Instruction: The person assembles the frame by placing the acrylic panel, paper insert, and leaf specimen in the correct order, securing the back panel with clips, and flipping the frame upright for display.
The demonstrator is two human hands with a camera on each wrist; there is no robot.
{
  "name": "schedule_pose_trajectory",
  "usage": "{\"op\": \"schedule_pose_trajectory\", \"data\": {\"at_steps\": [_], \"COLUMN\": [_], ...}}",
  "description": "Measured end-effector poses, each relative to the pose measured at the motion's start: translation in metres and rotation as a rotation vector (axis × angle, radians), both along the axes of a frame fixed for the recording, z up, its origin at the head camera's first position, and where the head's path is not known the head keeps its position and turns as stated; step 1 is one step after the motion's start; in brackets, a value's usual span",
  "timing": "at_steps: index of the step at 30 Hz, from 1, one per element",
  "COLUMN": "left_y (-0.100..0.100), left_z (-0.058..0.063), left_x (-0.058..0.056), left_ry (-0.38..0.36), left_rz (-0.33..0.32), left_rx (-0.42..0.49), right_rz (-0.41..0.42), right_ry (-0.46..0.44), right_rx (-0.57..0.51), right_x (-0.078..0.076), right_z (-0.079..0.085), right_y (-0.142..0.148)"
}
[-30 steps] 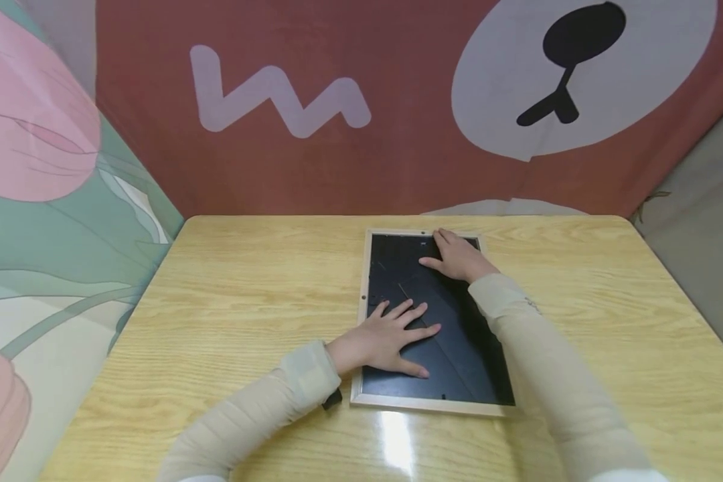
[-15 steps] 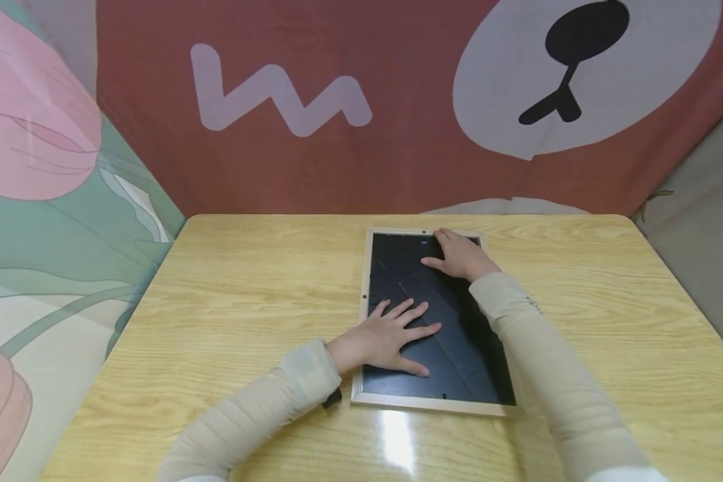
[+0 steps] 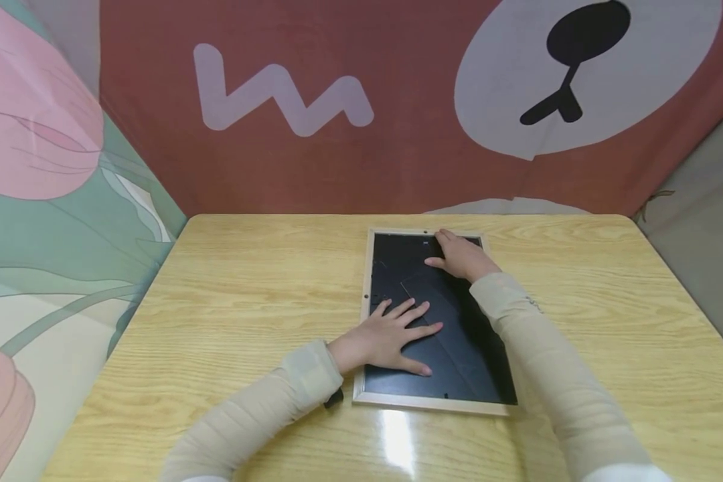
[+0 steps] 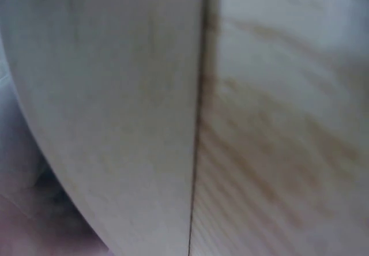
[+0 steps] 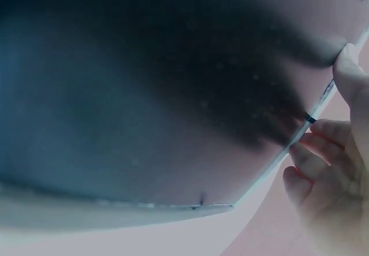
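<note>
A picture frame lies back side up on the table, with a pale wooden rail (image 3: 434, 404) around a black backing board (image 3: 452, 355). My left hand (image 3: 382, 343) rests on the board's left part, palm down with fingers spread. At the far right corner is my right hand (image 3: 462, 258), its fingers reaching over the far rail and its thumb extended over the board. The right wrist view shows those fingers (image 5: 314, 164) touching the edge beside a small dark metal tab (image 5: 311, 119). In the left wrist view the wooden rail (image 4: 115, 94) is blurred and close.
The wood-grain table (image 3: 247, 294) extends on both sides of the frame. A brown cloth wall (image 3: 397, 167) with a cartoon print stands behind its far edge. A small black object (image 3: 334, 399) shows under the left cuff.
</note>
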State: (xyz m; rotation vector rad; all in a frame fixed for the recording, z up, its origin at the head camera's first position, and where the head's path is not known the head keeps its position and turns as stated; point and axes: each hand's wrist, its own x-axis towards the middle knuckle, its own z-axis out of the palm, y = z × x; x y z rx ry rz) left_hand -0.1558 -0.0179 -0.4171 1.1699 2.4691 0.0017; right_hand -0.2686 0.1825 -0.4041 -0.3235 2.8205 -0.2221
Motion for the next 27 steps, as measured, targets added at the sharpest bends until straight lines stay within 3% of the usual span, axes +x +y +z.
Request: {"op": "schedule_pose_trajectory", "data": {"at_steps": [15,27], "left_y": [0.0003,0.0006], "left_z": [-0.0025,-0.0025], "left_x": [0.0005,0.0013], "left_ry": [0.013,0.013], "left_rz": [0.007,0.004], "left_rx": [0.004,-0.002], "right_rz": [0.032,0.05], "right_ry": [0.009,-0.028], "right_rx": [0.08,0.075], "right_x": [0.0036,0.0091], "right_z": [0.0009,-0.0015], "right_y": [0.0023,0.0028]}}
